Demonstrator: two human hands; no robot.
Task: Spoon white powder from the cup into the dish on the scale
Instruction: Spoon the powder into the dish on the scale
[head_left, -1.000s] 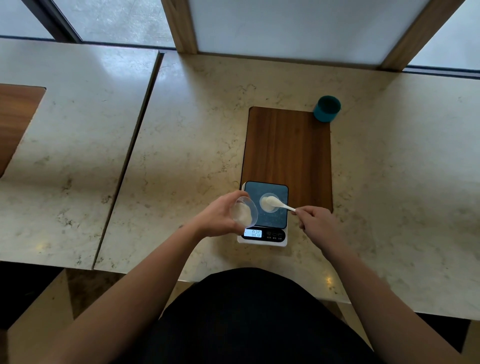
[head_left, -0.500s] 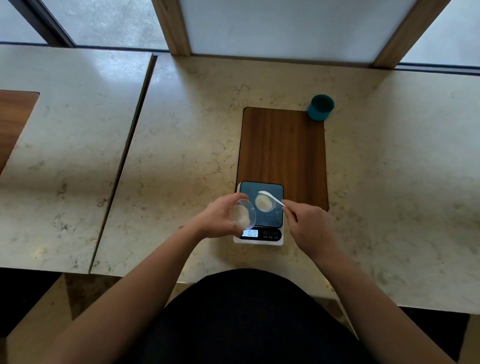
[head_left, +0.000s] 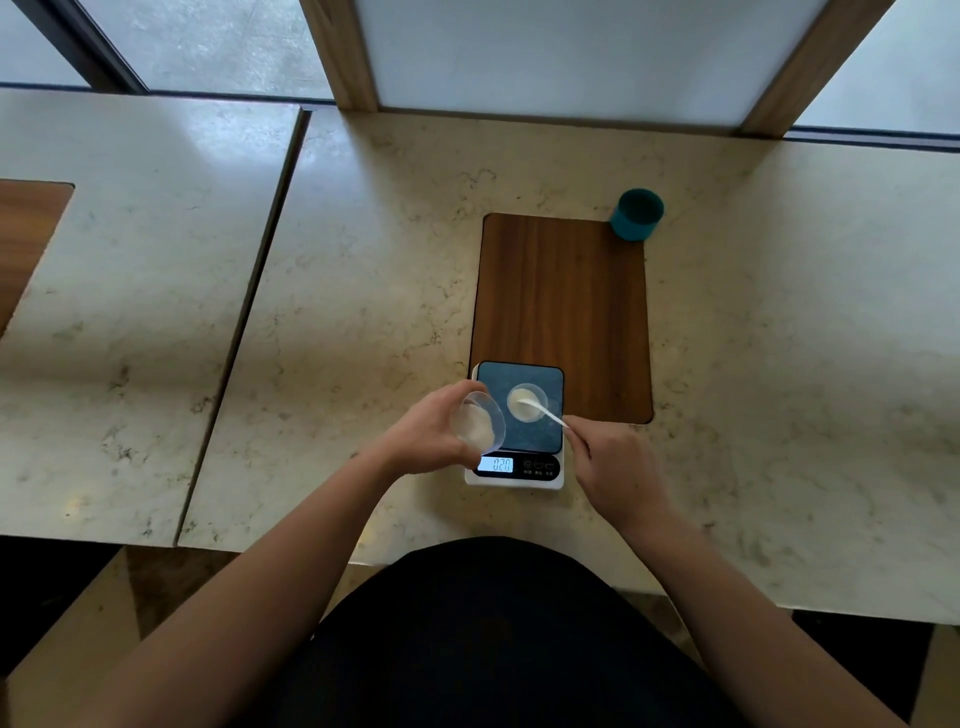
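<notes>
We see a pale marble bench with grey veining. A dark wood board lies flat on it, long side running away from us. A teal cup stands upright at the board's far right corner, just beside the edge; we can't tell if they touch. A second bench slab sits left, split off by a dark seam, with a wood panel at its left edge. Frosted windows in wood frames run behind.
</notes>
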